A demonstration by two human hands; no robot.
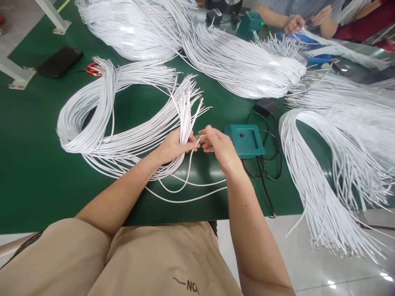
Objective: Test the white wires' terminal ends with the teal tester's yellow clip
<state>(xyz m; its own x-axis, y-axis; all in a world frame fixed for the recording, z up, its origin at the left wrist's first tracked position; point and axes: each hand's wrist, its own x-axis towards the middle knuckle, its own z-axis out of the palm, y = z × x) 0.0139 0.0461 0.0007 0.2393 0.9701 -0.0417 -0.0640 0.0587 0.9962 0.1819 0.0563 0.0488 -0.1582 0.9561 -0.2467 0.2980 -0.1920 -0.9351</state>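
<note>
My left hand (174, 147) is closed round a small bunch of white cables (185, 113), whose ends stick up above the fingers. One cable end (200, 137), with small yellowish wires showing, pokes out between my two hands. The fingertips of my right hand (220, 148) are pinched at that end; the exact contact is partly hidden. Behind and left of my left hand lies a large looped bundle of white cables (83, 111). Just right of my right hand sits a teal green box (245, 139) with a recessed top.
More white cable bundles (243, 61) lie at the back, and another (308, 164) hangs over the right edge. Black cord (279, 164) curls beside the box. Red-handled pliers (94, 69) and a dark phone (60, 61) lie left. Across the table a co-worker's hands (294, 24) hold something red.
</note>
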